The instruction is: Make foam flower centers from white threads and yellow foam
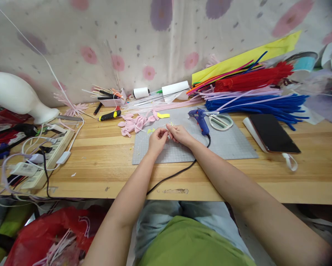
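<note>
Over the grey cutting mat (221, 149), my left hand (158, 140) and my right hand (179, 134) meet with their fingertips pinched. A small pale-yellow tuft (171, 124) pokes up at the fingertips of my right hand. My left thumb and forefinger are pressed together right beside it; what they pinch is too small to make out. Pink fabric petals (136, 123) lie in a pile left of my hands, with a yellow strip (163, 115) behind. To the right, a blue glue gun (200, 120) rests on the mat next to scissors (220, 122).
The glue gun's black cord (174, 174) runs under my right forearm to the table edge. Blue pipe cleaners (254, 105) and red ones (254, 79) are heaped at the back right. A phone (273, 132) leans at right; a power strip (51, 159) and a yellow-black cutter (109, 115) are left.
</note>
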Demonstrator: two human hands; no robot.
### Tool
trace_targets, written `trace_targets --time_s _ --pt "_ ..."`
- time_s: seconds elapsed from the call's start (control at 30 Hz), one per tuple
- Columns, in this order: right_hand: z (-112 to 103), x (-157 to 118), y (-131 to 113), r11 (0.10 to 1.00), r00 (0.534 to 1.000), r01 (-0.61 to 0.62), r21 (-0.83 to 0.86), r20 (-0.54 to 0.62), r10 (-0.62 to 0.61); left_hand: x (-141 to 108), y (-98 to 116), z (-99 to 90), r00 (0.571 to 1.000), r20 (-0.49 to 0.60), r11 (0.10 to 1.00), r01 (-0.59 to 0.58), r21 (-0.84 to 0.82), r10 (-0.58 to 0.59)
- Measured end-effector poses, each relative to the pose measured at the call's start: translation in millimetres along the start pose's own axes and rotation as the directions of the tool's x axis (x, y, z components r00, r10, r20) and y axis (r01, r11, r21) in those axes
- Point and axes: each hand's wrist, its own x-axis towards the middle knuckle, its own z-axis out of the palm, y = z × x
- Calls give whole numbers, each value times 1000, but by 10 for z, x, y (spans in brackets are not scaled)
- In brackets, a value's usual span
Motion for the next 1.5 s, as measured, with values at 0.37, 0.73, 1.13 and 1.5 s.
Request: trace_targets --time_s 0.37,0.73,1.13,1.5 --pt "17 17 43 975 969 210 73 -151 -198 14 91 -17 982 -85 977 153 -151 -167" --pt "21 57 109 991 984 115 61 -142 -106 18 105 -23 976 -68 973 195 -123 -205" --pt "17 33 67 992 999 30 127 -27 -26 8 83 -28 984 -58 980 163 -114 -171" --pt "-9 44 90 985 983 133 -109 -113 -145 18 50 -26 985 -60 984 159 -85 -164"
